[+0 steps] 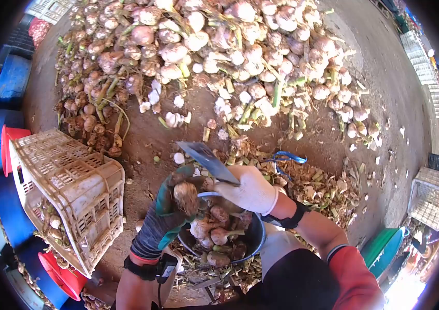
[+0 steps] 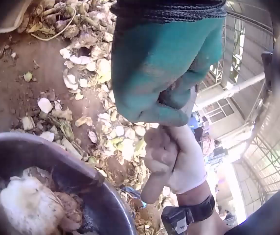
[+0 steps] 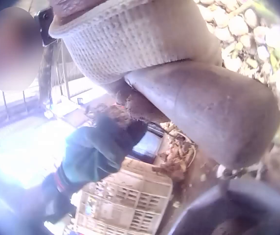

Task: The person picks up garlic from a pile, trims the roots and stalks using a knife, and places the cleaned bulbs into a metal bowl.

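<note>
My left hand (image 1: 163, 219), in a green and dark grey glove, grips a garlic bulb (image 1: 185, 198) with its dry, brownish root side showing in the head view. The right hand (image 1: 249, 190) wears a white glove and holds a wide-bladed knife (image 1: 208, 161), its blade pointing up and left, just beyond the bulb. Both hands are close together over a dark bowl (image 1: 262, 240) holding several garlic bulbs (image 1: 219, 235). In the left wrist view the green glove (image 2: 159, 73) covers most of the held bulb. The right wrist view shows the white glove (image 3: 145, 41) large, hiding the blade.
A big heap of garlic (image 1: 178, 41) with stalks spreads across the ground ahead. Left stands a tipped plastic crate (image 1: 69, 181) beside red basins (image 1: 62, 274). Trimmed stalks and peelings (image 1: 328, 191) lie right of the bowl. Another crate (image 1: 429, 196) and a green tub (image 1: 382, 248) stand farther right.
</note>
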Available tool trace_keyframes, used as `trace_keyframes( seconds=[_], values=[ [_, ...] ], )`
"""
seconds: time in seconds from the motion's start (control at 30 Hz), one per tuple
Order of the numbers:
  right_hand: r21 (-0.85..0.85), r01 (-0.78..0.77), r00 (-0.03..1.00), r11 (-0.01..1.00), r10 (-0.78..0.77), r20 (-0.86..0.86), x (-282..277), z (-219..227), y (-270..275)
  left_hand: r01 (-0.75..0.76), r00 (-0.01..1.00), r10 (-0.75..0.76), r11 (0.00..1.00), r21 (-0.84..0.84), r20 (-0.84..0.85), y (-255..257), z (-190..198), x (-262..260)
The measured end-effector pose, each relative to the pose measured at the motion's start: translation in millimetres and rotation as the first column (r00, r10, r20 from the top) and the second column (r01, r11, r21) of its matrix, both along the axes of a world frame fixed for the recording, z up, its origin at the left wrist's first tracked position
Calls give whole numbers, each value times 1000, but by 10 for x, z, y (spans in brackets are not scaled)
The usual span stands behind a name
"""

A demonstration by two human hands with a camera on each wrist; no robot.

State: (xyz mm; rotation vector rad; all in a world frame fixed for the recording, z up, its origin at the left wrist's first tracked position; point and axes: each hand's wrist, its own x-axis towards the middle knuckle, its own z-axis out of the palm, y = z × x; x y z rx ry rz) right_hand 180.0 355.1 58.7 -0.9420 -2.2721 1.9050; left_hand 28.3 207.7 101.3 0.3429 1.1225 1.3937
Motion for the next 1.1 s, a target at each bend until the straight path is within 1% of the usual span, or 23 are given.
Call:
trace_keyframes(
  seconds=[0.03,0.07,0.1,0.17,0.2,0.23,0.3,0.33,0.4,0.43,0.5,0.6,0.7,0.73,0.77,0.8,0.83,0.87,0.93,0.97,1.0,1.03,1.1],
  values=[
    [-70,22,995,997,-29,-97,-19,16,-27,-20,996,31,993,-119,90,58,46,27],
    [-107,28,994,994,-40,-105,-20,26,-43,-66,979,92,988,-142,183,55,-4,54],
    [-108,35,994,994,-45,-98,-6,33,-43,-59,978,86,988,-144,189,56,0,56],
    [-25,-32,999,999,31,-30,0,39,-26,53,992,-18,961,-272,127,101,73,32],
    [-27,8,999,1000,-9,-53,22,32,-41,18,997,-2,974,-228,72,64,-17,42],
    [-28,8,999,1000,-9,-52,55,36,-53,18,997,-1,973,-229,72,32,-81,51],
    [134,21,996,991,-9,-88,116,50,-72,-88,996,82,968,-236,-34,-21,-158,62],
    [133,21,996,991,-10,-87,133,47,-89,-87,996,81,968,-236,-34,-54,-167,67],
    [275,-41,981,961,91,-172,167,29,-112,-105,991,115,985,-138,63,-90,-166,82],
    [275,-38,981,961,88,-171,166,20,-112,-102,992,112,985,-139,65,-64,-124,95],
    [323,-77,983,943,127,-136,152,8,-121,16,996,-39,962,-273,-81,54,32,149],
    [359,-145,983,922,174,-51,131,52,-67,-40,989,-1,959,-279,-147,126,-31,213],
    [393,-171,983,904,186,0,168,167,25,-91,993,60,931,-354,-98,115,-47,205],
    [391,-172,982,904,186,2,180,170,37,-91,994,60,930,-356,-97,16,-181,157],
    [423,-238,969,874,244,40,186,172,54,143,586,-263,965,-221,-766,-77,-356,79],
    [451,-301,951,840,298,80,189,171,69,309,185,-328,914,-262,-926,-168,-469,54],
    [450,-299,952,842,296,80,185,158,69,393,-239,-209,872,-291,-948,-157,-478,42],
    [489,-299,953,819,287,102,171,132,62,336,-149,-304,879,-337,-941,-161,-443,63],
    [525,-299,953,797,277,123,165,84,47,283,-51,-391,877,-389,-919,-111,-337,141],
    [509,-302,952,806,283,117,162,64,49,184,240,-396,915,-359,-886,-82,-301,192],
    [494,-305,951,814,289,111,160,39,55,76,511,-340,933,-353,-789,-68,-288,219],
    [494,-307,950,813,289,114,157,0,64,76,513,-338,933,-351,-789,-107,-313,213],
    [513,-308,947,801,308,88,162,-93,71,107,577,-372,917,-385,-727,-178,-365,203]
  ],
)
